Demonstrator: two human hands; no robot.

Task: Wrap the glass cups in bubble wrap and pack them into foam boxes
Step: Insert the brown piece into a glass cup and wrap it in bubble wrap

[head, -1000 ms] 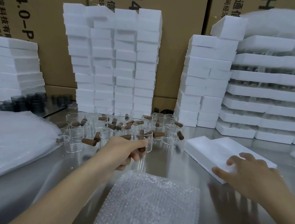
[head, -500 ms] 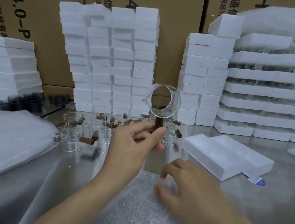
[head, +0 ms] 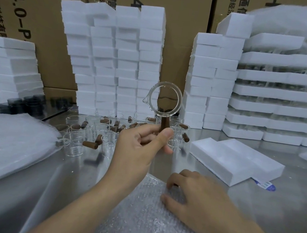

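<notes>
My left hand [head: 137, 149] pinches the brown wooden handle of a clear glass cup [head: 165, 98] and holds it raised above the table, its round mouth facing me and its spout pointing left. My right hand [head: 194, 201] rests on a sheet of bubble wrap [head: 143, 216] lying on the steel table in front of me, fingers bent on its far edge. Several more glass cups [head: 93, 132] with wooden handles stand or lie in a cluster behind my left hand. An open white foam box [head: 235, 160] lies flat to the right.
Tall stacks of white foam boxes [head: 115, 58] line the back, with flat foam trays [head: 285, 93] stacked at the right and more foam [head: 10, 69] at the left. A pile of plastic sheeting [head: 5, 147] covers the table's left side. Dark cups [head: 24, 103] sit behind it.
My left hand picked a cup from the cluster and lifted it up, mouth toward me. My right hand left the foam box and came down onto the bubble wrap.
</notes>
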